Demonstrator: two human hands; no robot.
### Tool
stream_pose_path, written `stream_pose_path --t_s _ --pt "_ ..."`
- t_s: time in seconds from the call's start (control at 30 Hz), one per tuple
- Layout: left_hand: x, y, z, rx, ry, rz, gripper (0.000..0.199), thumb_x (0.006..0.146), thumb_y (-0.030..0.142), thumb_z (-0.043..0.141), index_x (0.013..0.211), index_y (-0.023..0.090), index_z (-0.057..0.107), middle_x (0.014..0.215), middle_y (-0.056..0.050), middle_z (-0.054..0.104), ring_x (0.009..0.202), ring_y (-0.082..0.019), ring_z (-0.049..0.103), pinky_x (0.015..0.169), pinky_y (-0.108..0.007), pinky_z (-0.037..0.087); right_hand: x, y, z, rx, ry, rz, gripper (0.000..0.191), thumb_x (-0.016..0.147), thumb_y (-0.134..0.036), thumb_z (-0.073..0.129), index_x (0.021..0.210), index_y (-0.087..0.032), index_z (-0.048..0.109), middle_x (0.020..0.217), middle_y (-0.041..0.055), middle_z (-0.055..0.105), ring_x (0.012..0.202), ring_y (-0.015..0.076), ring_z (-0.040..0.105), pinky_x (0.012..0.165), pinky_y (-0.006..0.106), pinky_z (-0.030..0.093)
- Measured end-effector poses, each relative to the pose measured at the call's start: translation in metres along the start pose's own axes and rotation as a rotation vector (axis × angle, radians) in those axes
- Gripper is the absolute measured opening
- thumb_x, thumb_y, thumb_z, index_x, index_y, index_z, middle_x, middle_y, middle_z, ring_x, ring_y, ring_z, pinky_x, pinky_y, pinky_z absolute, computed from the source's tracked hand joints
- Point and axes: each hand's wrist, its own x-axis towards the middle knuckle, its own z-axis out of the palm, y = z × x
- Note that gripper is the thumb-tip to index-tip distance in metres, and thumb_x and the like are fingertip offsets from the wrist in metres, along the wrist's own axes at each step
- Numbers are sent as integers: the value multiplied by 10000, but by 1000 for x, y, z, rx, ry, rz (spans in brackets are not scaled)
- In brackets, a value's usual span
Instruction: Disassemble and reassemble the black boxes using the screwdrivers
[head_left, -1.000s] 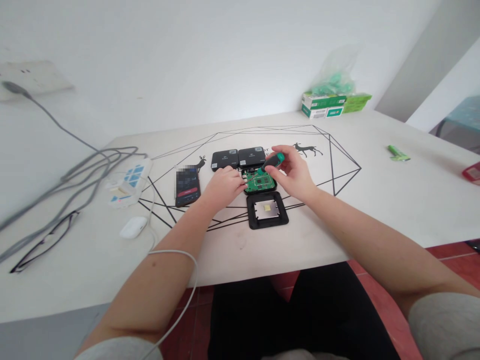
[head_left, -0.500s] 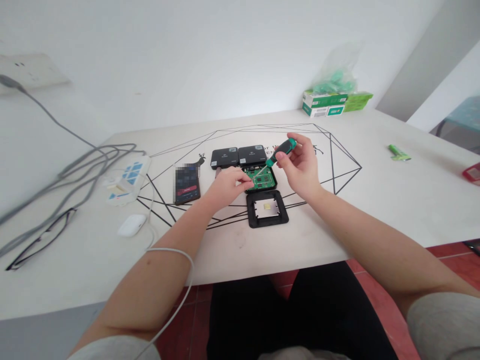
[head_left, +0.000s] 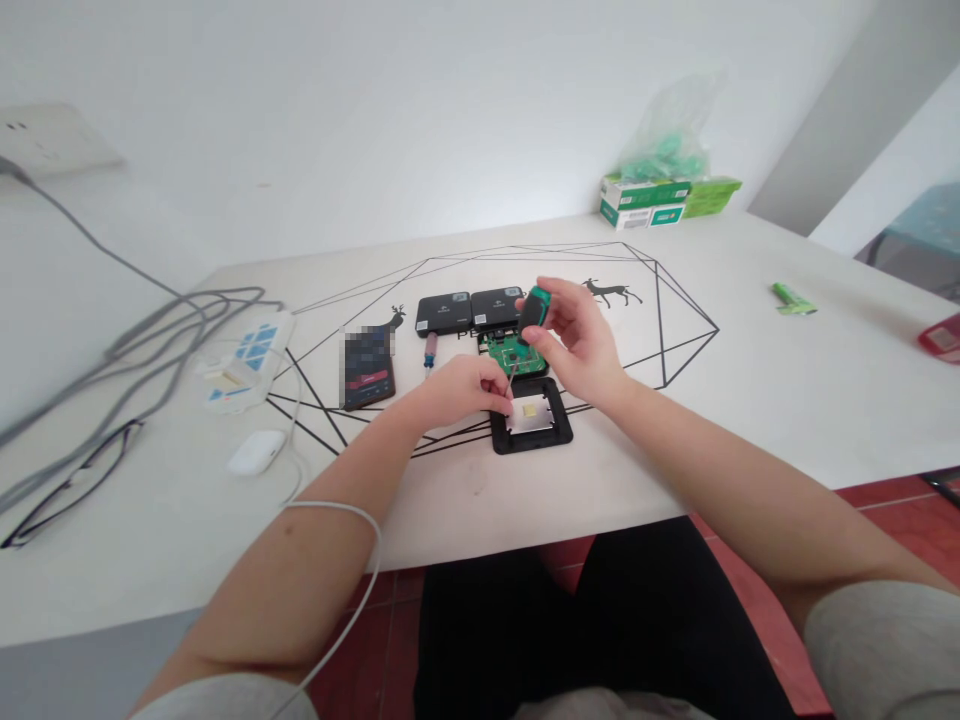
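Note:
My right hand [head_left: 574, 335] is closed round the dark green and black handle of a screwdriver [head_left: 534, 315], which slants down to the left. Its tip is by the fingers of my left hand [head_left: 472, 385], which are pinched together; whatever they hold is hidden. Both meet over the upper left part of a black cover [head_left: 561, 432] with a silver metal plate and a yellowish square pad. Just behind the cover, an opened black box shows its green circuit board [head_left: 499, 350], partly hidden by my hands.
Two closed black boxes [head_left: 444, 315] stand behind the circuit board. A second screwdriver [head_left: 430, 350], a phone [head_left: 369, 368], a white earbud case [head_left: 256, 452], a power strip [head_left: 251, 360], glasses [head_left: 71, 485] and cables lie to the left. Green-and-white boxes [head_left: 645, 195] stand at the back right.
Both hands have moved towards me, from over the circuit board to the cover's upper left part. The screwdriver now stands steeper. The second screwdriver has come into view beside my left hand.

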Motion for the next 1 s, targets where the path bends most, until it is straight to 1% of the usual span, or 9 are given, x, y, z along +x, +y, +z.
stream_pose_path --t_s 0.07,0.13,0.17,0.23,0.37,0.57,0.7,0.83,1.0 --pt "-1 2 -1 57 -73 -14 108 796 308 827 771 218 773 836 7 755 788 -175 668 708 -273 487 -3 -7 5 -87 -39 -54 504 1024 -474 641 1479 -299 512 1230 88 728 1001 233 764 876 440 684" --pt "-2 3 -1 86 -119 -14 34 821 256 795 804 227 790 859 17 769 808 -173 690 742 -268 507 -4 -14 9 -159 -73 -124 481 1038 -440 622 1487 -296 523 1223 82 741 922 212 755 837 417 684" --pt "-3 4 -1 95 -134 -8 27 836 231 774 822 231 798 872 21 776 823 -172 701 763 -268 516 -4 -17 10 -186 -85 -155 472 1043 -425 616 1489 -299 525 1224 78 747 876 198 745 816 404 683" --pt "-4 4 -2 111 -153 2 86 860 190 738 855 240 808 901 25 789 850 -170 717 791 -266 530 -4 -21 11 -230 -96 -202 468 1049 -407 611 1496 -305 524 1222 73 756 817 180 725 790 383 680" --pt "-6 6 -2 148 -173 -6 115 882 179 730 896 251 819 946 30 801 870 -168 734 801 -261 539 -3 -23 10 -289 -99 -253 489 1047 -407 619 1516 -317 511 1184 63 765 809 184 723 794 381 675" --pt "-6 12 -2 189 -174 6 105 914 225 727 890 248 827 922 30 796 870 -169 735 827 -266 532 -5 -21 10 -304 -109 -259 508 1046 -407 622 1534 -325 510 1205 66 758 800 184 713 807 386 671" --pt "-8 15 -3 202 -182 40 96 920 283 755 882 242 833 927 8 784 886 -174 723 829 -270 520 -4 -23 9 -228 -85 -235 502 1051 -391 613 1535 -319 503 1200 66 752 811 179 709 763 369 673" --pt "-8 16 -4 190 -171 61 94 911 294 767 879 242 837 914 5 776 878 -171 711 833 -270 510 -4 -22 10 -197 -89 -219 495 1046 -392 620 1524 -323 512 1208 64 744 823 178 707 760 369 672" --pt "-7 13 -3 184 -163 54 94 897 294 777 853 231 831 900 2 774 858 -170 706 821 -272 509 -3 -23 10 -222 -105 -225 467 1044 -375 627 1498 -309 538 1138 53 748 775 162 689 735 347 664"
